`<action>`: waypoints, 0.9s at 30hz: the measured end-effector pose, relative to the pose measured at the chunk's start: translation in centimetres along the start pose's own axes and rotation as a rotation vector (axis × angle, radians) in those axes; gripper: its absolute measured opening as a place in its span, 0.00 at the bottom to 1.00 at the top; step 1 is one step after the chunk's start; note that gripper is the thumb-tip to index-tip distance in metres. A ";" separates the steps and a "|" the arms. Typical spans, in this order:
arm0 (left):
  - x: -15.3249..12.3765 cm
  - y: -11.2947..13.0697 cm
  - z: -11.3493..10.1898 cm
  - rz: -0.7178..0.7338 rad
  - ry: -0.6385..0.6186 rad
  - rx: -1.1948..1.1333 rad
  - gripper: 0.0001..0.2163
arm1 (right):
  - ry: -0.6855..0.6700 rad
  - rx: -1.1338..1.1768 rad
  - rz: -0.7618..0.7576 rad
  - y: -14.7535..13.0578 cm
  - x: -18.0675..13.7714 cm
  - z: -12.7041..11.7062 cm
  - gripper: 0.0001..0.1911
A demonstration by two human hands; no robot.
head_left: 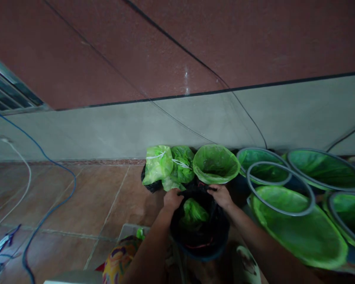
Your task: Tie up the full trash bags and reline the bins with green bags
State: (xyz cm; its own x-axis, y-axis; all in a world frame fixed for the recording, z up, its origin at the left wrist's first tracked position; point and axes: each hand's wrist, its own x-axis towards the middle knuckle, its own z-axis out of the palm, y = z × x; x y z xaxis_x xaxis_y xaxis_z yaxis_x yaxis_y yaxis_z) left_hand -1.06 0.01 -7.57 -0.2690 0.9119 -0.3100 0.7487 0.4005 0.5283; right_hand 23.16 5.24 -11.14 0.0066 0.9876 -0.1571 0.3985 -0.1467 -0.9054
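Observation:
My left hand (172, 199) and my right hand (221, 196) each grip the far rim of a black plastic bag (199, 232), holding its mouth apart. Inside the black bag lies a green plastic bag (193, 213). Just beyond my hands, against the wall, stand two tied green bags (165, 163) and a bin lined with an open green bag (215, 163).
Several grey-rimmed bins with green liners (298, 221) crowd the right side. A blue cable (47, 213) and a white cable (16, 201) trail over the brown tiled floor at left. A grey and dark red wall (177, 118) stands behind. Colourful cloth (120, 260) is near my left arm.

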 end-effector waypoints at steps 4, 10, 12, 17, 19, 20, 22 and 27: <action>-0.7 0.0 -0.2 0.051 0.126 -0.011 0.12 | 0.073 0.150 0.020 0.2 -1.4 -0.5 0.11; -2.3 -2.0 0.6 -0.066 0.367 -0.207 0.12 | 0.152 0.098 0.113 1.6 -3.7 -1.4 0.14; -2.6 -1.7 0.3 -0.087 0.389 -0.174 0.15 | 0.141 -0.034 0.073 1.1 -3.8 -1.2 0.17; -5.6 0.9 -0.6 -0.033 0.405 -0.054 0.18 | 0.037 -0.459 -0.095 -2.9 -2.5 0.5 0.33; -8.3 1.7 0.2 0.099 0.261 -0.004 0.16 | -0.028 -0.616 -0.096 -4.5 -1.9 1.2 0.31; -9.9 2.0 0.8 0.171 0.131 0.039 0.14 | -0.073 -0.679 -0.095 -5.1 -1.6 1.5 0.26; -13.0 2.2 2.5 0.227 -0.096 0.144 0.14 | -0.162 -0.742 -0.095 -5.7 -1.3 1.8 0.15; -17.0 1.5 5.1 0.256 -0.439 0.417 0.17 | -0.188 -0.653 -0.118 -6.4 -1.4 1.1 0.14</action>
State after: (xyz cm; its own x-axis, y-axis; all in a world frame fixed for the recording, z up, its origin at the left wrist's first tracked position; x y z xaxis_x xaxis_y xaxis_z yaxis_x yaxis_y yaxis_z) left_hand 7.76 -15.32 -5.53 0.1549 0.8166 -0.5560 0.9520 0.0270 0.3048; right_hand 19.60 4.74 -5.56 -0.2065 0.9595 -0.1915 0.8582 0.0836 -0.5064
